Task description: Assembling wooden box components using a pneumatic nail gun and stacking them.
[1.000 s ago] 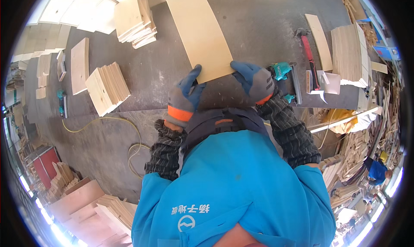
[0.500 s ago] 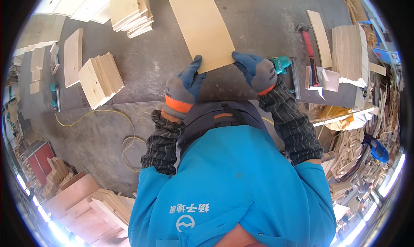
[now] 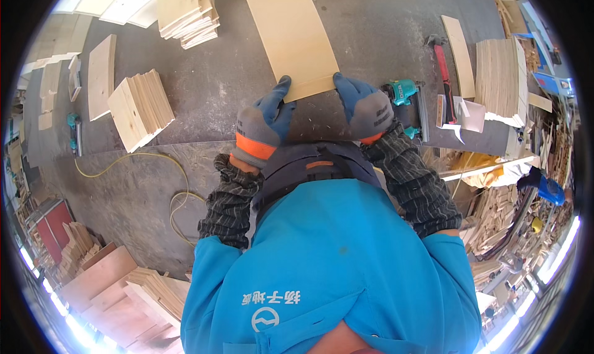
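Note:
A long, pale tan wooden board [image 3: 292,35] lies on the dark worktable [image 3: 213,85], its far end out of view at the top. My left hand [image 3: 263,120], in a blue and grey work glove with an orange cuff, grips the board's near left corner. At the near right corner, my gloved right hand [image 3: 366,110] holds the board's edge between thumb and fingers. A thin seam crosses the board close to its near end. Just right of my right hand lies a teal nail gun [image 3: 402,93]. My fingertips' undersides are hidden.
A red-handled hammer [image 3: 443,72] lies beyond the nail gun, near a narrow board [image 3: 458,56] and a tall stack of boards [image 3: 498,79]. Leftward are stacked wood pieces [image 3: 142,110] and a second nail gun [image 3: 75,133] with a yellow hose [image 3: 139,155]. A person in blue [image 3: 549,190] is far right.
Both hands keep their hold on the board, which has shifted very slightly. The view has moved a little. The person at far right has moved.

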`<state>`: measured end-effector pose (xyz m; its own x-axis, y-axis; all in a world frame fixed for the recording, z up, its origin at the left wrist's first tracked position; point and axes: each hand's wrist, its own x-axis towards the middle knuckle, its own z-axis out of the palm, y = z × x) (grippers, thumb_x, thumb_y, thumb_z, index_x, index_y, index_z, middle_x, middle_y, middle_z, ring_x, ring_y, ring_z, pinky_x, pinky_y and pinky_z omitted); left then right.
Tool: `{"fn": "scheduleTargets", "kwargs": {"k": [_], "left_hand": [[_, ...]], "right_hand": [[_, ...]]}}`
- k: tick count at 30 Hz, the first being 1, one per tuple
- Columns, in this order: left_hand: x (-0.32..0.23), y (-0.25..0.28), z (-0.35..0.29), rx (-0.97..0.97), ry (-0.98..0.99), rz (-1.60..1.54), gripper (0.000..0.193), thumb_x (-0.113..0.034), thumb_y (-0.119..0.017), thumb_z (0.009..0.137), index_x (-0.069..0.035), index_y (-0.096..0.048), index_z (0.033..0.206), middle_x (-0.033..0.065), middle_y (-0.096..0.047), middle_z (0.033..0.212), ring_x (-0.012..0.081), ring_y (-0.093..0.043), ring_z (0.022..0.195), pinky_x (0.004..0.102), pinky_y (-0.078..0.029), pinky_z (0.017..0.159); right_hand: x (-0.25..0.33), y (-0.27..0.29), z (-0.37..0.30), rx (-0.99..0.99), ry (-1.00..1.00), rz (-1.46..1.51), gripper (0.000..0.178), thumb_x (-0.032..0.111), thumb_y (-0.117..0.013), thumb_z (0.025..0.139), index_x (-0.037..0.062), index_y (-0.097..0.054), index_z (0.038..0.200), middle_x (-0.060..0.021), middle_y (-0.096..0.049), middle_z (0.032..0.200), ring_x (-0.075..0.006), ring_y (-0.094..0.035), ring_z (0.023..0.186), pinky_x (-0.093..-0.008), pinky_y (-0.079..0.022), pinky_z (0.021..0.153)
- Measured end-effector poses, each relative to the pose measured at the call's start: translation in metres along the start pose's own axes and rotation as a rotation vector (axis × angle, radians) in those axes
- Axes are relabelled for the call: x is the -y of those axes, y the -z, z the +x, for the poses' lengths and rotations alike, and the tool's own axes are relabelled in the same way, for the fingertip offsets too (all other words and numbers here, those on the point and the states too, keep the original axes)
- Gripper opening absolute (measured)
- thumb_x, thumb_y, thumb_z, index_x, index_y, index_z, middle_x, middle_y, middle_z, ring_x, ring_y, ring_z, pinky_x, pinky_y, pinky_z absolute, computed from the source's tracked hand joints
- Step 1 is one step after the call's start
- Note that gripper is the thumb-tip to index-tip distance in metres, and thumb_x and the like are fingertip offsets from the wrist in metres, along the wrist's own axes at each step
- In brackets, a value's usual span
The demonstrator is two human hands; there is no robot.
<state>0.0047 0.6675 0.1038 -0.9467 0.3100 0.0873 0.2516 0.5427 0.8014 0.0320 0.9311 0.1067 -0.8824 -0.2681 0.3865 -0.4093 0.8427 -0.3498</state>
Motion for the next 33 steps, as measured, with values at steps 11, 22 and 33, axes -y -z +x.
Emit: {"fn": "scheduleTargets", "kwargs": {"k": [11, 22, 33], "left_hand": [[0.0056, -0.0048, -0.0009, -0.040, -0.089, 0.105, 0.047, -0.010, -0.083, 0.094, -0.004, -0.073, 0.139, 0.0262, -0.078, 0.122, 0.0358, -0.081, 0.104, 0.0401, -0.065, 0.086], [0.0049, -0.0014, 0.0031, -0.013, -0.128, 0.138, 0.045, -0.011, -0.082, 0.095, 0.000, -0.072, 0.138, 0.0262, -0.079, 0.117, 0.0359, -0.082, 0.096, 0.0404, -0.065, 0.082], [0.0033, 0.0010, 0.0062, 0.031, -0.031, 0.093, 0.046, -0.016, -0.083, 0.096, -0.003, -0.073, 0.139, 0.0256, -0.079, 0.115, 0.0337, -0.082, 0.094, 0.0392, -0.065, 0.081]], "right_hand": [[-0.0041, 0.0039, 0.0028, 0.058, -0.061, 0.067, 0.040, 0.002, -0.066, 0.095, 0.0014, -0.067, 0.135, -0.0178, -0.071, 0.091, -0.0362, -0.070, 0.075, -0.0446, -0.055, 0.064], [-0.0076, 0.0074, 0.0040, 0.178, -0.128, 0.101, 0.040, 0.002, -0.069, 0.095, 0.0027, -0.068, 0.135, -0.0183, -0.074, 0.097, -0.0355, -0.073, 0.081, -0.0433, -0.057, 0.068], [-0.0011, 0.0064, 0.0017, 0.110, -0.035, -0.006, 0.039, 0.007, -0.065, 0.097, 0.0020, -0.068, 0.136, -0.0205, -0.075, 0.102, -0.0398, -0.074, 0.085, -0.0462, -0.060, 0.072]]}}
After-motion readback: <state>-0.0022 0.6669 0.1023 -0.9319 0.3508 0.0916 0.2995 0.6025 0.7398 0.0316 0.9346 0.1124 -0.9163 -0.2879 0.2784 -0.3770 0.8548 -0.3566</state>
